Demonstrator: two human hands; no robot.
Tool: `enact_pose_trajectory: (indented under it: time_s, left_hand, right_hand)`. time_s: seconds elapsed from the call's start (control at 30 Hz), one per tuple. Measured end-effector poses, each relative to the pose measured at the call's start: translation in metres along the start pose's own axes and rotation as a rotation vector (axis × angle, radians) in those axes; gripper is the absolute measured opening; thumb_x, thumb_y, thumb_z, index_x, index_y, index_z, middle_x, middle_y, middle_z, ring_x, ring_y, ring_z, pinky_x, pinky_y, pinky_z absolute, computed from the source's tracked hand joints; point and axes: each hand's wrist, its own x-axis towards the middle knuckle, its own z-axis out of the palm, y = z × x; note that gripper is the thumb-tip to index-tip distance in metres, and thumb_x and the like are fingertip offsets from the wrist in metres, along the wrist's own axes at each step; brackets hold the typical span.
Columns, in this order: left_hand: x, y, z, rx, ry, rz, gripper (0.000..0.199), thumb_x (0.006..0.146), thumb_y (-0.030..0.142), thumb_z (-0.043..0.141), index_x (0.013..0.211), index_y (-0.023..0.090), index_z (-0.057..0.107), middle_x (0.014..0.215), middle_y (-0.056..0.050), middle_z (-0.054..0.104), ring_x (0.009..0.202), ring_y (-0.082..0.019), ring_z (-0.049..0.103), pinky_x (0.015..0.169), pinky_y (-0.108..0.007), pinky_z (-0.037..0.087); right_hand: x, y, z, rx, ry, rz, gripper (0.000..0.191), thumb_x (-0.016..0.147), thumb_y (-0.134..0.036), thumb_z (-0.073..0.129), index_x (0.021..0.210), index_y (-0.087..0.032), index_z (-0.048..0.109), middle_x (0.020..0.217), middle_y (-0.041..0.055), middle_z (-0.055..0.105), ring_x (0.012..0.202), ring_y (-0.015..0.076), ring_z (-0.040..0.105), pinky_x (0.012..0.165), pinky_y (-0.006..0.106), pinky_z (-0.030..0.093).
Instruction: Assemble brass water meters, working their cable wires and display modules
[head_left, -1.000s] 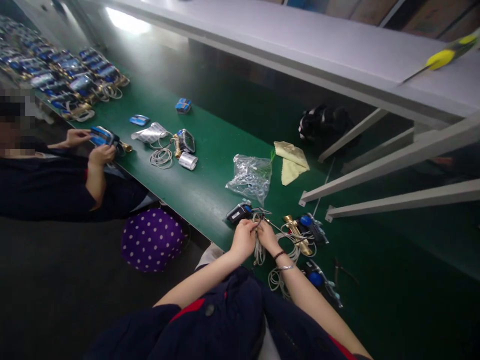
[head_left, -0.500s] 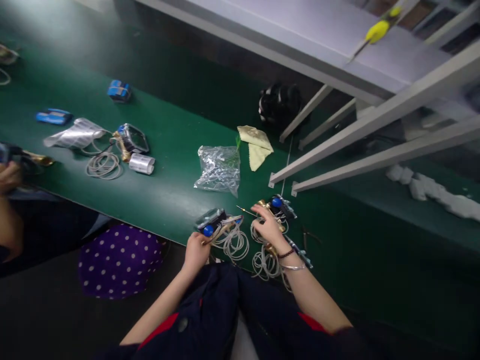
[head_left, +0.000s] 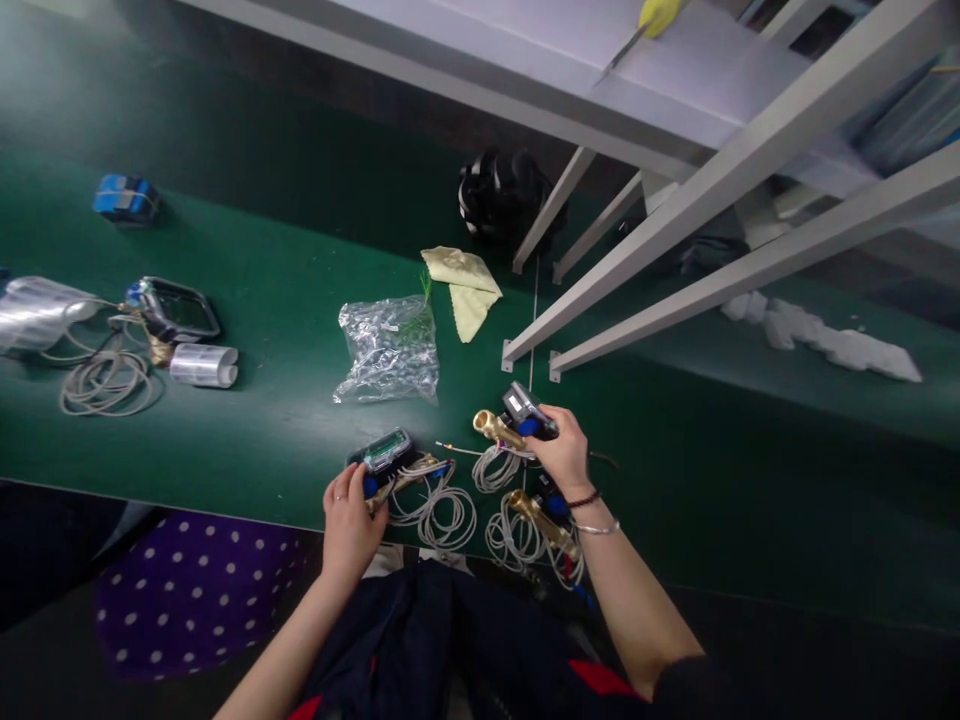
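Observation:
My left hand (head_left: 354, 515) grips the near left end of a meter (head_left: 386, 455) with a dark display box, a blue round part and a brass pipe body. Coiled grey cables (head_left: 439, 515) lie against that meter's right side. In my right hand (head_left: 564, 450) is a second meter (head_left: 519, 405), held by its dark housing. The brass pipe (head_left: 496, 428) of this second meter points left, and its grey cable bundle (head_left: 496, 468) lies below. A third brass-bodied meter (head_left: 536, 515) rests nearer me, beside my right wrist, with coiled cable around it.
A clear plastic bag (head_left: 390, 350) and a pale yellow cloth (head_left: 466, 285) lie ahead on the green table (head_left: 285, 440). Slanted white shelf legs (head_left: 637, 265) stand to the right. Another meter (head_left: 178, 308), clear wrap (head_left: 204, 365) and a blue bundle (head_left: 126, 198) are at left.
The view has shifted, so things appear further left. My right hand has gone from spread over the meter and cables to gripping the housing, which has turned. My left fingers now reach onto the display box.

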Motion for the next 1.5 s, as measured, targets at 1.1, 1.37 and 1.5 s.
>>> enact_pose_trajectory:
  time_s: [1.1, 1.37, 1.5]
  left_hand:
    - [0.043, -0.069, -0.071, -0.093, 0.021, 0.211, 0.040, 0.082, 0.013, 0.041, 0.118, 0.013, 0.059, 0.114, -0.013, 0.062, 0.112, -0.022, 0.056, 0.099, -0.038, 0.047]
    - [0.073, -0.053, -0.018, 0.303, -0.164, 0.319, 0.048, 0.081, 0.016, 0.045, 0.129, 0.009, 0.052, 0.127, -0.019, 0.054, 0.119, -0.033, 0.049, 0.104, -0.051, 0.037]
    - [0.092, -0.075, -0.033, 0.434, -0.205, 0.426, 0.044, 0.083, 0.013, 0.038, 0.123, 0.010, 0.058, 0.116, -0.017, 0.059, 0.104, -0.029, 0.057, 0.100, -0.046, 0.040]
  right_hand:
    - [-0.073, -0.213, 0.144, 0.053, -0.424, -0.752, 0.016, 0.087, -0.010, 0.054, 0.098, -0.011, 0.064, 0.096, 0.0103, 0.066, 0.086, 0.0219, 0.055, 0.076, 0.035, 0.045]
    - [-0.043, -0.140, 0.087, -0.187, -0.317, -0.198, 0.038, 0.084, -0.013, 0.057, 0.121, -0.018, 0.058, 0.129, 0.0045, 0.055, 0.120, 0.0180, 0.044, 0.106, 0.028, 0.031]
    - [-0.067, -0.043, 0.012, -0.344, -0.216, 0.212, 0.054, 0.075, -0.004, 0.057, 0.128, -0.006, 0.051, 0.129, 0.0192, 0.052, 0.123, 0.0305, 0.041, 0.106, 0.042, 0.030]
